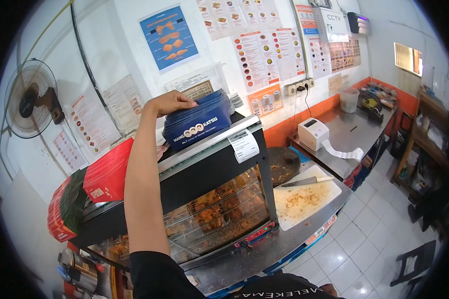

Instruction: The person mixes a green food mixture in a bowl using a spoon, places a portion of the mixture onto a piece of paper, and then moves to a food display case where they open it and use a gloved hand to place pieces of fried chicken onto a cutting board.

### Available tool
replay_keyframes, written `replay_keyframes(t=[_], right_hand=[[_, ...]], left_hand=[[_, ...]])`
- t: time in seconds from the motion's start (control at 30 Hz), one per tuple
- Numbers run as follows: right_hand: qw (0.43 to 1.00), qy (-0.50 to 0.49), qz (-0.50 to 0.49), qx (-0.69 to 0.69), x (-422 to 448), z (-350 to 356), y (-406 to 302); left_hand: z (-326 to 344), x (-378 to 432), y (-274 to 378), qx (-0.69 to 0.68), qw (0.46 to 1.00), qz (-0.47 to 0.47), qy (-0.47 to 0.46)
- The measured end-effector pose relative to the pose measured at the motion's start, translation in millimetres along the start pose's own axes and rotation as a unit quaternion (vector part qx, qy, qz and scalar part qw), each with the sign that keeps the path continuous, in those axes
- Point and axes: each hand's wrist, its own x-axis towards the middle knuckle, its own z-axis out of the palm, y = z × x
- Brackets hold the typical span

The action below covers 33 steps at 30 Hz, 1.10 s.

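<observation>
My left hand (173, 103) reaches up to a stack of flattened blue printed food boxes (199, 121) on top of a heated glass display cabinet (213, 179). Its fingers are closed at the upper edge of the stack and seem to pinch one of the blue boxes; the fingertips are partly hidden. Beside my forearm stands a stack of red printed boxes (108, 170). Further left is a stack of red and dark green packaging (65, 205). Fried chicken pieces (211, 211) lie on racks behind the glass. My right hand is out of view; only a bit of skin shows at the bottom edge.
Right of the cabinet, a knife (307, 181) lies on a white cutting board (310, 209) strewn with crumbs. A dark round chopping block (283, 164) stands behind it. A label printer (313, 133) trails paper on a steel table (336, 129). A wall fan (31, 99) hangs at left.
</observation>
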Motion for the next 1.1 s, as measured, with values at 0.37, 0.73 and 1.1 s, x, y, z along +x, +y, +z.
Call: replay_keyframes(t=[0.37, 0.73, 1.1], right_hand=[[0.997, -0.025, 0.007, 0.07, 69, -6, 63], [0.999, 0.015, -0.025, 0.045, -10, 8, -1], [0.999, 0.013, 0.007, 0.033, -22, 15, 15]], left_hand=[[5, 7, 23, 0.139, 0.984, 0.081, 0.073], [-1, 19, -4, 0.171, 0.977, 0.092, 0.091], [13, 13, 13, 0.216, 0.963, 0.136, 0.083]])
